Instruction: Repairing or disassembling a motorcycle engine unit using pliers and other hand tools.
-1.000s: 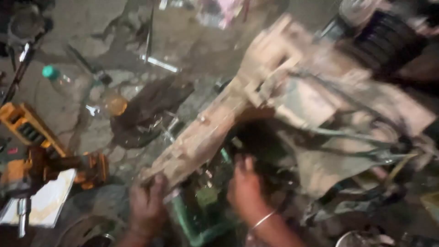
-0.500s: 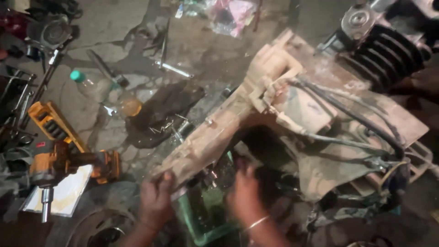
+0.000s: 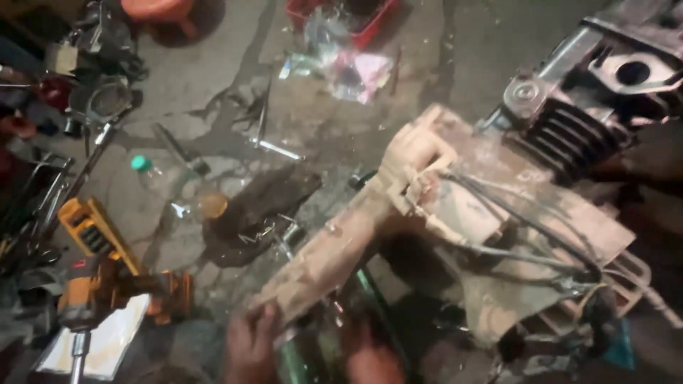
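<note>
- Left hand (image 3: pixel 250 345): at the lower edge of the view, fingers curled over the near end of the dusty tan engine casing (image 3: pixel 398 235); closed on it
- Right hand (image 3: pixel 370 359): low beside a green part (image 3: pixel 299 355) under the casing; blurred, cannot tell whether its fingers are closed
- Casing: lies slanted across the concrete floor (image 3: pixel 213 92), black cables (image 3: pixel 526 227) running over it, finned cylinder (image 3: pixel 569 142) at its far end
- Nearby: orange power tool (image 3: pixel 107 288) to the left, plastic bottle (image 3: pixel 153 178) beyond it, well apart
- Judgement: a steady hold on the near end, kept clear of the cables, would serve best
</note>
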